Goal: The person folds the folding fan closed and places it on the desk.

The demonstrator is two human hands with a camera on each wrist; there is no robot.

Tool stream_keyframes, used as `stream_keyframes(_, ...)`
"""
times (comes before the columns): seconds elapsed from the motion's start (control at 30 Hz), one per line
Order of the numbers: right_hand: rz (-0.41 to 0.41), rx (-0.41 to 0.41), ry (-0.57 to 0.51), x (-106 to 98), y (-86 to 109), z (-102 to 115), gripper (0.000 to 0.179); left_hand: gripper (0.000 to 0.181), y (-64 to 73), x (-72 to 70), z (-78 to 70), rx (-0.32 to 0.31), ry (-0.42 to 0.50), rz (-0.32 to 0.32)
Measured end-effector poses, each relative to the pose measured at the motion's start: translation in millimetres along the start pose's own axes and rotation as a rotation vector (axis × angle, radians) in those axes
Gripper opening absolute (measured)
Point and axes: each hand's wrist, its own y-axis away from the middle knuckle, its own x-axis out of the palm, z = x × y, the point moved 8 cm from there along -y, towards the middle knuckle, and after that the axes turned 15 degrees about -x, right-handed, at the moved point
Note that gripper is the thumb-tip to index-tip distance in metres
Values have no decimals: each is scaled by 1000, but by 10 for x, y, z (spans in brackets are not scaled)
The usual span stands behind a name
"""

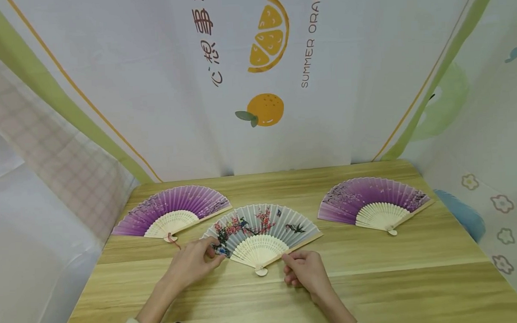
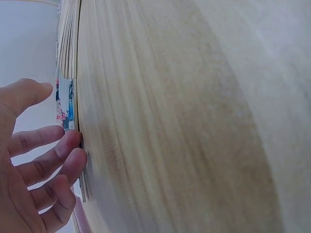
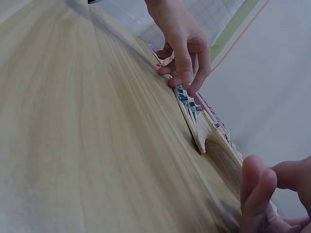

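Purple fan (image 1: pixel 164 210) near the table (image 1: pixel 395 285)'s far left corner; left hand (image 1: pixel 195 261), fingers loosely apart, touching the left end of the flowered fan (image 1: pixel 261 247), midway between side edges; right hand (image 1: pixel 307 271) pinching that fan's right stick (image 1: pixel 302 245), apparently to steady the spread; second purple fan (image 1: pixel 362 196) near the far right corner. Fruit-printed curtain (image 1: pixel 325 126) behind the wood-grain surface.
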Motion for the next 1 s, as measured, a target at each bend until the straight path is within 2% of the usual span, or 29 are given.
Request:
stream_keyframes(0.2,-16,8,-21,-5,-13,-7,31,31,16,4,-16,22,4,-11)
stream_keyframes(0.4,-27,16,-57,-3,-24,-8,28,32,4,18,9,-10,4,8)
stream_keyframes(0.63,-49,56,-100,-15,-36,-29,25,30,3,20,20,-20,-2,-5)
stream_keyframes(1.0,-56,53,-114,-14,-46,-41,21,33,16,6,35,-49,-13,-15)
